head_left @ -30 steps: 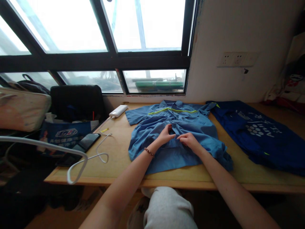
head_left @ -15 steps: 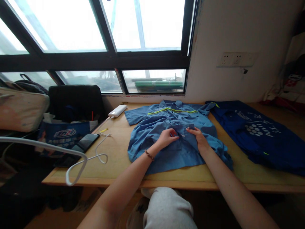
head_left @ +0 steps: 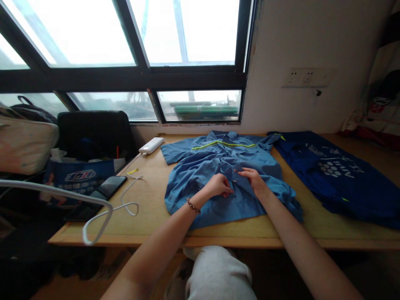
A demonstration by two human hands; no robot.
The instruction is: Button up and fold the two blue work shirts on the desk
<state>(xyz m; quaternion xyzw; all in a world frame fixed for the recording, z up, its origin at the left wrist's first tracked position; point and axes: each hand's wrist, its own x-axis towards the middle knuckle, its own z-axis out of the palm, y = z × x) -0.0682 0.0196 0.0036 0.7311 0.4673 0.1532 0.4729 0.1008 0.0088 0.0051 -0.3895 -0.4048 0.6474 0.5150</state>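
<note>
A light blue short-sleeved work shirt (head_left: 193,179) with a yellow-green chest stripe lies front up, its collar towards the window and its lower part bunched. My left hand (head_left: 219,186), a beaded bracelet at its wrist, is closed in a pinch on the fabric at the lower front opening. On the other side of that opening, my right hand (head_left: 253,180) grips the shirt's front edge between thumb and fingertips. A small pale spot shows on the cloth between the hands; it is too small to make out.
The shirt lies on a wooden table (head_left: 153,212). Dark blue printed clothing (head_left: 337,171) lies to the right. At left are a white power bank (head_left: 151,146), a white cable (head_left: 131,210) and a phone (head_left: 112,186). A blue bag (head_left: 78,171) stands beyond the left edge.
My left hand has turned, its fingers now curling downward at the front opening. My right hand has shifted slightly left and down, its fingers stretching further across the cloth. The view has moved slightly.
</note>
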